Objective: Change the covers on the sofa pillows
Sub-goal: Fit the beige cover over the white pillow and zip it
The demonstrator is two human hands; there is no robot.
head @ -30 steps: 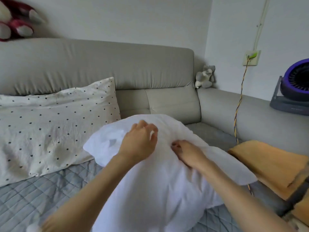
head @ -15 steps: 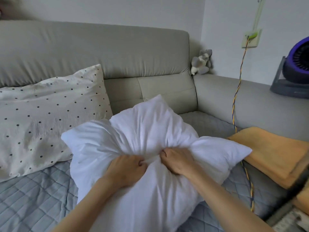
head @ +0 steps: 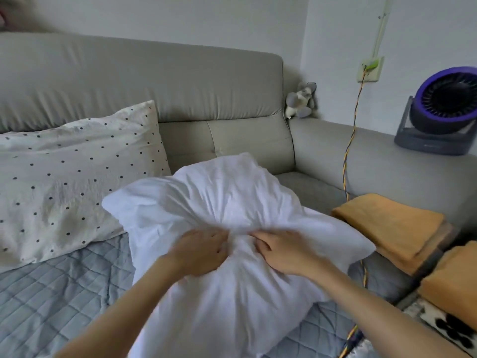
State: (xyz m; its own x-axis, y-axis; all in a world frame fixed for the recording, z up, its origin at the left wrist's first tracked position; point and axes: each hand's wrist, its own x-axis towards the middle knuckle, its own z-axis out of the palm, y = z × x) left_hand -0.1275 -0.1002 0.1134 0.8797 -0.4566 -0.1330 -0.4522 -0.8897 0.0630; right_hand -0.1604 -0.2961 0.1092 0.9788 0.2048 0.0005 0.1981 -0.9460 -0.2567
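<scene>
A plain white pillow (head: 222,202) stands on the sofa seat in front of me, crumpled at its middle. My left hand (head: 198,251) and my right hand (head: 284,251) both dig into its centre side by side, fingers curled into the white fabric and bunching it. To the left a white pillow with dark dots (head: 69,182) leans on the grey sofa back (head: 144,81). Folded orange covers (head: 389,228) lie on the seat at the right.
A blue-grey quilted mat (head: 51,293) covers the seat. A striped cable (head: 348,156) hangs from a wall socket across the armrest. A purple fan (head: 444,109) sits on the armrest, and a small plush toy (head: 300,100) in the corner.
Both hands came down from the pillow's top edge to its middle and dug in. The pillow now shows a deep crease between them, and the view shifted slightly.
</scene>
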